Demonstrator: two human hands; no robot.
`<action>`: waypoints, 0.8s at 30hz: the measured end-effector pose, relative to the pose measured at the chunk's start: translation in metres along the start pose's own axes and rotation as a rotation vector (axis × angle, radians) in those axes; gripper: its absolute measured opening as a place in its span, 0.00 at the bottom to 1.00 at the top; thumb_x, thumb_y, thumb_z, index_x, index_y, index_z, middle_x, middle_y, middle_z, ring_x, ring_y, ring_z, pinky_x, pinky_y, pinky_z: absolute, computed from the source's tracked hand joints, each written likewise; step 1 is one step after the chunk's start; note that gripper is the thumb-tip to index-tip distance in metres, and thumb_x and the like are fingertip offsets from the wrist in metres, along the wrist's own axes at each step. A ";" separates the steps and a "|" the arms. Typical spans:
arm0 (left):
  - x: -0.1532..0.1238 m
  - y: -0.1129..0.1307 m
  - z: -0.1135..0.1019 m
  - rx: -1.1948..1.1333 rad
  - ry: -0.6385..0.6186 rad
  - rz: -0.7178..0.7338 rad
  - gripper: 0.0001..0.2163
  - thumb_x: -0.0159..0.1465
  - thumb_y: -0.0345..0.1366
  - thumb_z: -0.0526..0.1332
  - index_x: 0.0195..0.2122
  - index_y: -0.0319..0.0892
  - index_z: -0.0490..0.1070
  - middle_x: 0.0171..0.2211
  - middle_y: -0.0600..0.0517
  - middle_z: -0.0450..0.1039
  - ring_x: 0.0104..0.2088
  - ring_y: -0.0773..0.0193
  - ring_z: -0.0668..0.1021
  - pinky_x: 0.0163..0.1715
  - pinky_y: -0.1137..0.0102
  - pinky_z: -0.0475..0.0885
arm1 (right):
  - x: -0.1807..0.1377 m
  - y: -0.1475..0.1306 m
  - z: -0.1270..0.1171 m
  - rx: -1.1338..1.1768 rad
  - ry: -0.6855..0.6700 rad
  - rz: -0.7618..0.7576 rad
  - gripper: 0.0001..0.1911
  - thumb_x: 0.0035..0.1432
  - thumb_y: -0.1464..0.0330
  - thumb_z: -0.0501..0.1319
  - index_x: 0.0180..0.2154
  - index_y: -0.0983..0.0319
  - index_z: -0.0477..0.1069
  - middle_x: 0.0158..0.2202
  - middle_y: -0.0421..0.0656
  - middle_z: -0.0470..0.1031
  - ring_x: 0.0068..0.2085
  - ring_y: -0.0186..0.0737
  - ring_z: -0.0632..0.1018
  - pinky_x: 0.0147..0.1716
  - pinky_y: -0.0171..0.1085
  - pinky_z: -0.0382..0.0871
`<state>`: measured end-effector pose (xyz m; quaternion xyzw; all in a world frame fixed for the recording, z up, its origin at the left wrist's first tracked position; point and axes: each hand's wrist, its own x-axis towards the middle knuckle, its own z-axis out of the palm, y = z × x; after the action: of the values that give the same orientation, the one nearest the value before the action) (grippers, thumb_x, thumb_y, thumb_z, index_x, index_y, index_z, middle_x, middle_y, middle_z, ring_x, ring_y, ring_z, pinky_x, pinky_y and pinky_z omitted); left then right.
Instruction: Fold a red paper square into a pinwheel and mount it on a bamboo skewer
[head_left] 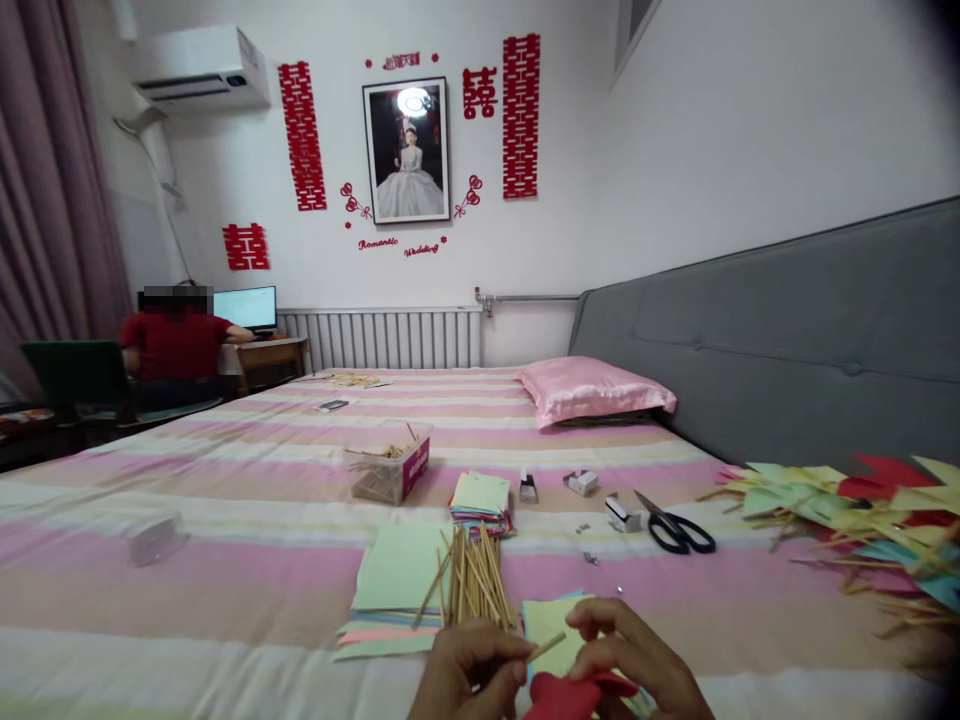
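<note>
Red paper (564,697) is held over striped bedding (240,590) facing a white wall (675,160).

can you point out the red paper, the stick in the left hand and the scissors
Red paper (570,698): head view, middle of its visible part.
Stick (549,646): head view, middle of its bare length.
Scissors (664,518): head view, near the pivot.

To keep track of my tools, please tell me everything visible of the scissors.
The scissors have black looped handles, likely plastic, and grey, metal-looking blades that seem nearly closed. They lie on the striped bedspread, right of a small opened box, handles nearer the camera, tips pointing away and leftward. Nobody holds them.
</note>
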<state>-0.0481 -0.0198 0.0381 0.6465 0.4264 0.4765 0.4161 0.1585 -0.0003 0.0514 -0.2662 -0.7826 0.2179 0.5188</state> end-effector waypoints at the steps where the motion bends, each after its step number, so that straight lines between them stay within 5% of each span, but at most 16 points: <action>1: 0.000 0.000 -0.001 0.011 -0.016 0.023 0.11 0.56 0.38 0.60 0.37 0.40 0.74 0.31 0.49 0.69 0.23 0.69 0.73 0.24 0.74 0.68 | -0.001 0.002 0.000 -0.035 -0.002 -0.048 0.05 0.49 0.71 0.63 0.30 0.55 0.73 0.38 0.44 0.73 0.38 0.41 0.75 0.37 0.34 0.68; 9: 0.002 0.021 0.000 0.114 -0.020 0.078 0.12 0.54 0.41 0.61 0.32 0.39 0.78 0.24 0.45 0.72 0.27 0.61 0.73 0.28 0.69 0.65 | -0.002 0.010 -0.003 -0.168 -0.056 -0.228 0.06 0.51 0.69 0.62 0.35 0.56 0.70 0.34 0.42 0.75 0.36 0.41 0.76 0.35 0.36 0.70; 24: 0.003 0.024 0.003 0.020 -0.035 0.103 0.09 0.52 0.40 0.63 0.32 0.46 0.79 0.22 0.48 0.72 0.25 0.64 0.71 0.27 0.70 0.63 | -0.008 0.017 -0.003 -0.201 -0.097 -0.245 0.09 0.50 0.69 0.63 0.36 0.57 0.69 0.34 0.43 0.74 0.36 0.42 0.74 0.35 0.39 0.69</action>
<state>-0.0405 -0.0243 0.0609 0.6800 0.3899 0.4817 0.3919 0.1670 0.0082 0.0362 -0.2085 -0.8513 0.0863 0.4736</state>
